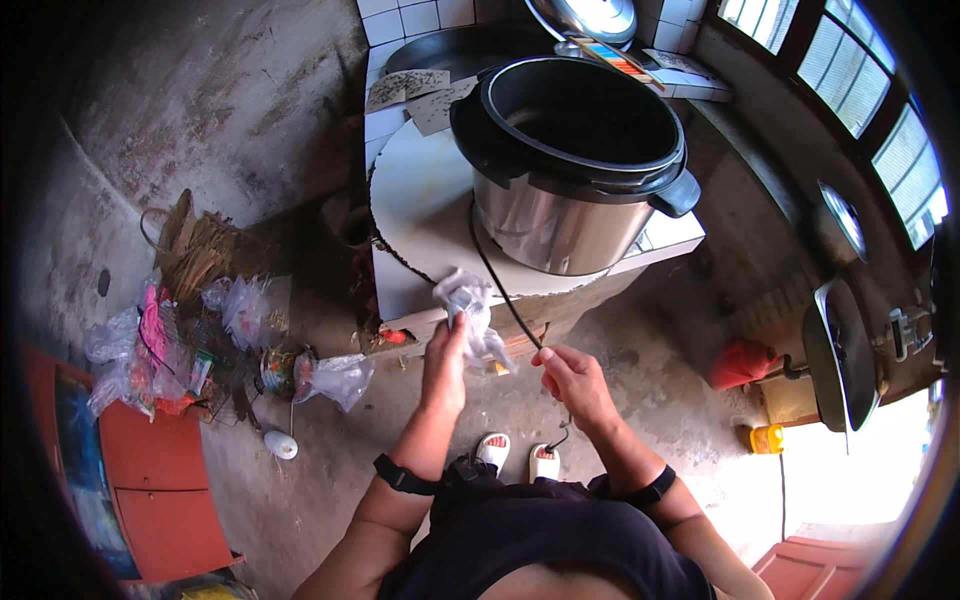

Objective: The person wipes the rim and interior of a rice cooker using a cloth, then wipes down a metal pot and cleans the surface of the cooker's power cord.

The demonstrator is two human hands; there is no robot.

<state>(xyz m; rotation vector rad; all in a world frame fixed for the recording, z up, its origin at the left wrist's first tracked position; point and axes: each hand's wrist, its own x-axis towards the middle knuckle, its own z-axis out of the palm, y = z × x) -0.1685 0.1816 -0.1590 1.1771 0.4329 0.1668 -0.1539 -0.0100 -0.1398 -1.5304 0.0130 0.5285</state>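
Observation:
A white cloth (470, 304) is bunched in my left hand (448, 352), just off the counter's front edge. Between the fingers of my right hand (574, 382) runs a black power cord (504, 292). One end of the cord goes up to the base of an electric pressure cooker (566, 225), and the loose part hangs below my hand. The cooker has a steel body and a black rim, stands without its lid, and its dark inside looks empty. It rests on a round white board (420, 195) on the tiled counter (394, 300).
Behind the cooker sit a large wok (450, 52), a shiny metal lid (600, 19) and chopsticks (600, 56). Speckled sheets (405, 88) lie at the counter's left. Plastic bags (244, 311) and firewood (195, 255) are on the left floor. A sink (840, 360) stands right, near a yellow container (766, 439).

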